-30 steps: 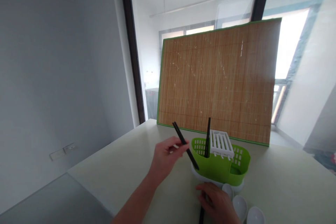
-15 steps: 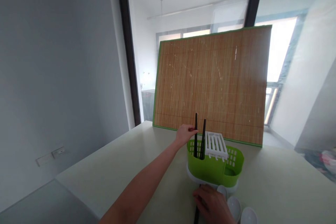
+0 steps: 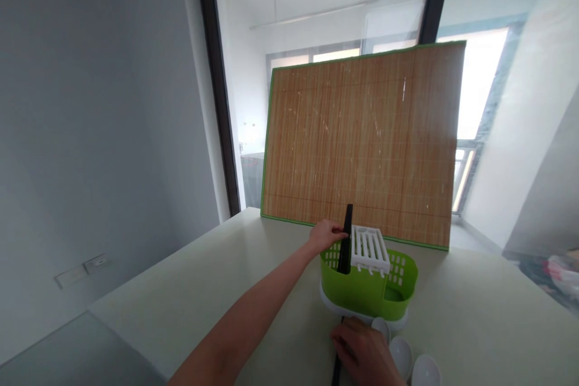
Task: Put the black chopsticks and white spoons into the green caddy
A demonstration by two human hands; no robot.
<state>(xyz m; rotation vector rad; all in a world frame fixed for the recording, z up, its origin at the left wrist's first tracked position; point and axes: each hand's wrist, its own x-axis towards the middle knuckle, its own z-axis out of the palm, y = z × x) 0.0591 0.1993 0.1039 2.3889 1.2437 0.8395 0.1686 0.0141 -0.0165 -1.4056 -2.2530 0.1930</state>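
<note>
In the head view my left hand (image 3: 326,234) reaches out with thumb and fingers pinched on a black chopstick. The chopsticks (image 3: 346,247) lean close together in the left part of a green basket (image 3: 357,292), their upper ends sticking out above the rim. A white slotted rack (image 3: 371,248) sits across the basket's middle. Lower down, my right hand (image 3: 364,347) is closed with its fingertips at another black chopstick (image 3: 337,368) in front of the basket; its grip is partly hidden. White spoons (image 3: 400,356) lie beside that hand, the nearest ones partly covered by it.
The basket stands on a white base on a pale table (image 3: 253,265). A bamboo mat (image 3: 362,145) with green edging stands upright behind it, before a glass partition. A grey wall (image 3: 104,132) rises to the left.
My left hand has moved slightly right and down, and the chopstick it pinches has tilted over against the others in the basket. My right hand stays almost in place.
</note>
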